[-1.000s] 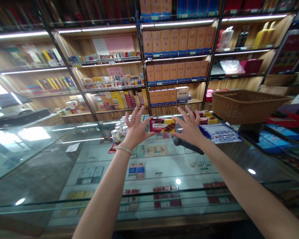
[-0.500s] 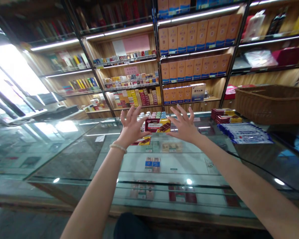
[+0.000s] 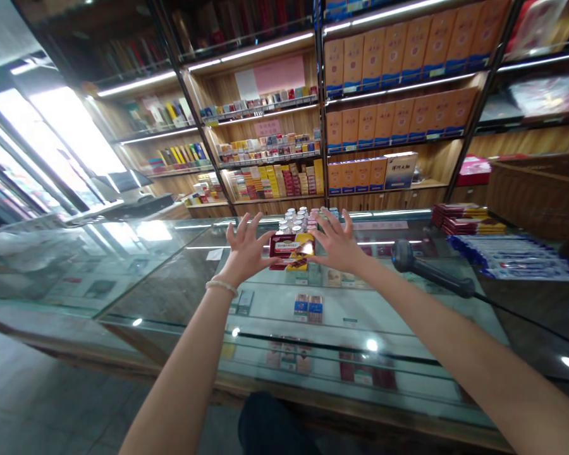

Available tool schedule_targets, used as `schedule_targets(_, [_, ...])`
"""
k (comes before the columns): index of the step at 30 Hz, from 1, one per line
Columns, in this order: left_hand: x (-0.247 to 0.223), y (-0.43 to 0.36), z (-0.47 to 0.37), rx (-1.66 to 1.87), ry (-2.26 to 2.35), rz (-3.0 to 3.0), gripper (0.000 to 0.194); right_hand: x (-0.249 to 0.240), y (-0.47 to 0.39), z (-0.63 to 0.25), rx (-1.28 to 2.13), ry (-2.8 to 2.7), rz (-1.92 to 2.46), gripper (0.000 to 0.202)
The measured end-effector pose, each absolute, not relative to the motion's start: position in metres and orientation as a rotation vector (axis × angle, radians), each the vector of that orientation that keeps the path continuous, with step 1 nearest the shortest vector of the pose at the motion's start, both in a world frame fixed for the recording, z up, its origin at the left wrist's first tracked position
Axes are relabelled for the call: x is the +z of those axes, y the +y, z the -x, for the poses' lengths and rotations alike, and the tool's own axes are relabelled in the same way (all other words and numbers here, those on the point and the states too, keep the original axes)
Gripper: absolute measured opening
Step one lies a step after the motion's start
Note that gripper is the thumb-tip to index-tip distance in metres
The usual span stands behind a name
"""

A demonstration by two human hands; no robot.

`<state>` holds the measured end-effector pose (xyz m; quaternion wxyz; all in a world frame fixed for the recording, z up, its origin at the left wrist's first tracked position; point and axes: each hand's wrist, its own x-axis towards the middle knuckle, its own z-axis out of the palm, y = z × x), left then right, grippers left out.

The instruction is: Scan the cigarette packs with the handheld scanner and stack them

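Observation:
A small maroon-and-yellow chocolate box (image 3: pixel 284 245) with chocolate pictured on it is held upright between my two hands, above the glass counter. My left hand (image 3: pixel 247 253) pinches its left end between thumb and index finger, the other fingers raised. At the right end, my right hand (image 3: pixel 336 243) grips it the same way. Just below the held box, part of another maroon-and-yellow surface shows; I cannot tell exactly how the two meet. Several white-capped bottles (image 3: pixel 296 218) stand right behind the box.
On the glass counter (image 3: pixel 275 287), a black handheld scanner (image 3: pixel 429 272) lies beyond my right forearm. Stacked maroon-and-yellow packs (image 3: pixel 459 218), blue-and-white packets (image 3: pixel 516 256) and a wicker basket (image 3: pixel 540 196) are at the right. Shelves with orange boxes (image 3: pixel 393 57) rise behind.
The view has turned left. Both hands have brought the box left and lower over the counter, covering the similar box that lay there. The scanner has come out from behind my right arm.

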<state>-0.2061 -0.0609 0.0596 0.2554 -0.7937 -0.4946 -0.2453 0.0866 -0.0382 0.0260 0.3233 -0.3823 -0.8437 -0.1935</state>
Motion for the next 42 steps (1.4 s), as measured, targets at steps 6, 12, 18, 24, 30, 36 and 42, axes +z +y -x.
schedule_targets(6, [0.045,-0.058,0.222,-0.508,-1.481,2.143,0.065,0.010,-0.026,-0.069,-0.583,-2.249,0.955,0.064])
schedule_targets(12, [0.030,-0.053,0.226,-0.444,-1.530,2.184,0.067,-0.009,-0.019,-0.060,-0.562,-2.288,1.020,0.066])
schedule_targets(18, [0.011,-0.047,0.230,-0.379,-1.607,2.256,0.067,-0.026,-0.017,-0.052,-0.480,-2.344,1.082,0.065])
schedule_targets(24, [-0.006,-0.040,0.237,-0.397,-1.689,2.287,0.069,-0.041,-0.017,-0.047,-0.378,-2.327,1.135,0.064])
schedule_targets(30, [-0.009,-0.037,0.238,-0.360,-1.707,2.318,0.067,-0.043,-0.021,-0.045,-0.337,-2.317,1.170,0.063])
schedule_targets(36, [-0.013,-0.040,0.237,-0.383,-1.726,2.326,0.064,-0.042,-0.025,-0.045,-0.297,-2.329,1.225,0.062])
schedule_targets(42, [-0.014,-0.047,0.231,-0.429,-1.736,2.256,0.051,-0.041,-0.028,-0.045,-0.245,-2.351,1.259,0.063])
